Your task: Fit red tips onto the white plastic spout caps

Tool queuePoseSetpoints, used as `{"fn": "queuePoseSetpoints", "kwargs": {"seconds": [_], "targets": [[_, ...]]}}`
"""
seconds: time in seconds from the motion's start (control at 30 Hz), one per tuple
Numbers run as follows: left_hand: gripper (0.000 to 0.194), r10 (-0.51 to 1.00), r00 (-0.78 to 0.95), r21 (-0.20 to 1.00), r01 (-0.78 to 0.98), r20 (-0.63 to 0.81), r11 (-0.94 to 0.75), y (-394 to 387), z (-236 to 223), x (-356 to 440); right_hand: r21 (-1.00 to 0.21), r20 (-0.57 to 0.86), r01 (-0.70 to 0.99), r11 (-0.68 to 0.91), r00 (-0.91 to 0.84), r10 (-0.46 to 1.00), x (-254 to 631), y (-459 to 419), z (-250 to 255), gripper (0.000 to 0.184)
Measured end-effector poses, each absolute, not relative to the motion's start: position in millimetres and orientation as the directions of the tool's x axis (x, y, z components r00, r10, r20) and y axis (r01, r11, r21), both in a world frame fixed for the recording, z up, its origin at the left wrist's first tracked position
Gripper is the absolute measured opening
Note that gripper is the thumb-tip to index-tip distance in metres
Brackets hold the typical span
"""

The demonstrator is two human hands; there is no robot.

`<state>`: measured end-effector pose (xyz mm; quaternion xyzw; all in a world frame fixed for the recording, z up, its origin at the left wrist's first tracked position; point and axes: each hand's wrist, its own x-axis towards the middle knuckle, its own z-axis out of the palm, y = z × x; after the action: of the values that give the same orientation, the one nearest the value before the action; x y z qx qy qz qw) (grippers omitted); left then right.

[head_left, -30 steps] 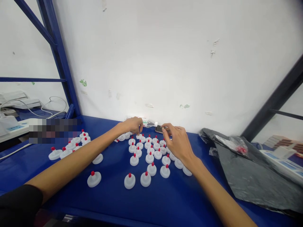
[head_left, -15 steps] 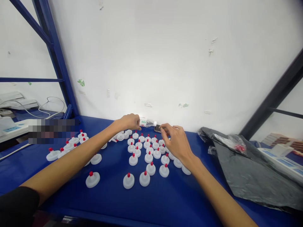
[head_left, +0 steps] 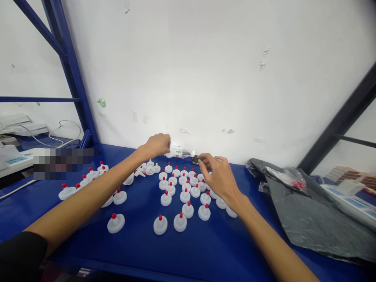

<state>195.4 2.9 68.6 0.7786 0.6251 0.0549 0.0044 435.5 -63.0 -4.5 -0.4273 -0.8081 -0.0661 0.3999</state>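
A person's two bare hands reached toward the back of a blue tabletop, among many white, round-based plastic caps with red tips. The caps stood upright: a close cluster in the middle, running under the right hand, a few nearer the front edge, and another group at the left.

The left hand was raised with its fingers curled down, just beside the base end of a clear plastic bottle; whether it gripped anything could not be told. The bottle lay on its side near the wall, and a careless knuckle could probably have rolled it into the nearest caps or a dark phone by its neck.

The right hand hung over the cluster's right side, thumb and fingers a little apart, with nothing visible between them. Its fingertips were next to the phone, so a sideways brush might have nudged it. Because the caps stood so close together, lowering the wrist could have tipped several at once.

The left forearm crossed in front of the left group, hiding some caps; sweeping it back low could have knocked those over. White pieces without red tips lay near that wrist, easily scattered by a dragged sleeve or arm.
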Motion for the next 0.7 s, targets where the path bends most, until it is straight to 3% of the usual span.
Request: {"fn": "queuePoseSetpoints", "kwargs": {"seconds": [0.07,0.17,0.3,0.4,0.5,0.57,0.63,0.7], "targets": [[0.025,0.939,0.335,0.213,0.915,0.073,-0.343,-5.9,78.2,203.8,-0.240,0.704,0.744,0.624,-0.309,0.639,435.1,-63.8,-4.1,0.028],[0.024,0.811,0.581,0.494,0.688,0.064,-0.531,-22.4,86.1,219.5,-0.219,0.697,0.749,0.626,-0.329,0.637,433.6,-66.1,-3.5,0.047],[0.028,0.764,0.641,0.569,0.602,0.075,-0.561,-35.9,88.4,231.5,-0.152,0.683,0.748,0.646,-0.393,0.616,430.1,-69.4,-3.4,0.029],[0.033,0.805,0.594,0.456,0.717,-0.005,-0.527,-35.3,90.1,226.3,-0.147,0.682,0.755,0.639,-0.390,0.618,428.9,-69.8,-3.9,0.027],[0.026,0.928,0.343,0.140,0.936,-0.144,-0.324,-29.7,89.3,214.0,-0.153,0.686,0.769,0.620,-0.370,0.627,430.3,-68.2,-4.2,0.029],[0.015,0.968,0.148,-0.027,0.987,-0.204,-0.157,-25.1,85.4,206.6,-0.156,0.687,0.776,0.611,-0.359,0.632,431.7,-66.9,-4.2,0.029],[0.006,0.964,0.040,-0.084,0.994,-0.264,-0.064,-20.5,79.5,202.2,-0.158,0.686,0.780,0.605,-0.354,0.636,432.4,-66.1,-4.2,0.029],[0.013,0.946,-0.015,-0.101,0.995,-0.322,-0.019,-16.8,73.6,201.1,-0.158,0.683,0.782,0.603,-0.355,0.638,432.1,-66.0,-4.2,0.029]]}}
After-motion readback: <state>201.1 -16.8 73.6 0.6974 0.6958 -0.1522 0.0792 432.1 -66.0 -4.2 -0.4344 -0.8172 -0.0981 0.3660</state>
